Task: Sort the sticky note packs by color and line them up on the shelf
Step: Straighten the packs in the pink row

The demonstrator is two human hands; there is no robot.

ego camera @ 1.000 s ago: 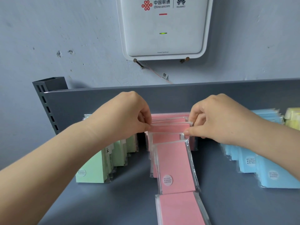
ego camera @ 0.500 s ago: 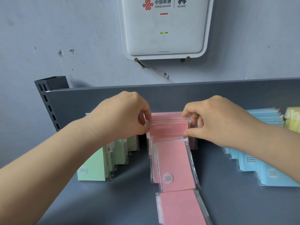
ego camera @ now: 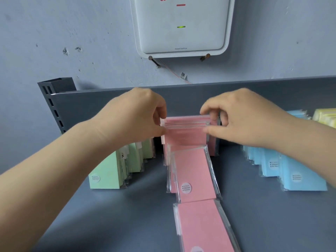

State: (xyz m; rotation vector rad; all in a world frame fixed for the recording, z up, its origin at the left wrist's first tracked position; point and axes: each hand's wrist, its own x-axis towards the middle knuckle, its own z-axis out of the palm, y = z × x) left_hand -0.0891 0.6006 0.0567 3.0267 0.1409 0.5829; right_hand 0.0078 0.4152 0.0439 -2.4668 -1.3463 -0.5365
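Pink sticky note packs (ego camera: 187, 128) stand upright at the back of the grey shelf (ego camera: 127, 215), and I pinch their top corners, my left hand (ego camera: 138, 115) on one side and my right hand (ego camera: 236, 117) on the other. More pink packs trail toward me. Green packs (ego camera: 112, 168) line up left, blue packs (ego camera: 291, 170) right, yellow packs (ego camera: 325, 117) beyond.

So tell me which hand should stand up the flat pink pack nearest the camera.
Probably the right hand. The flat pink pack lies right of centre, with bare shelf beside it on that side. The left hand would need to cross over. Both hands now pinch the pink stack.
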